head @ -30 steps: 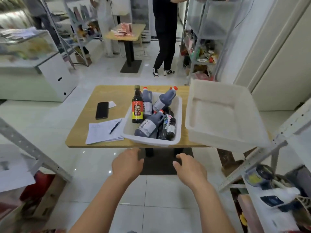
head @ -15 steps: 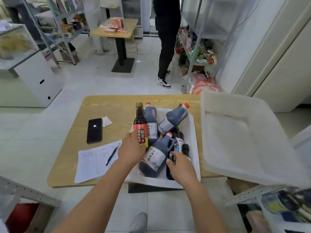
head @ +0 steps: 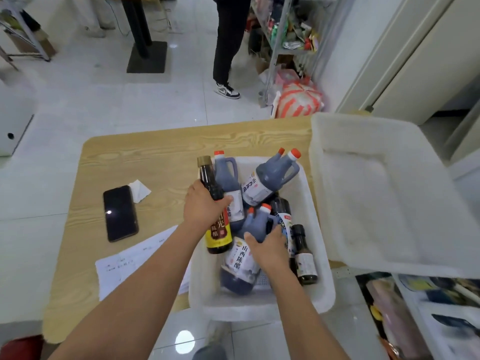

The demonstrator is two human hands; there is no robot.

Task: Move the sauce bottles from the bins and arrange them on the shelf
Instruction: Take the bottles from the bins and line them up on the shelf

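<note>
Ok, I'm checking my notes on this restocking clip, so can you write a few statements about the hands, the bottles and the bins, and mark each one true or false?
1. The left hand grips the tall yellow-labelled bottle near its neck. True.
2. The phone lies inside the bin with the bottles. False: it lies on the table, left of the bin.
3. The right hand holds a red-capped jug that lies in the bin. True.
4. The second white bin, on the right, is packed with bottles. False: no bottles show in it.
</note>
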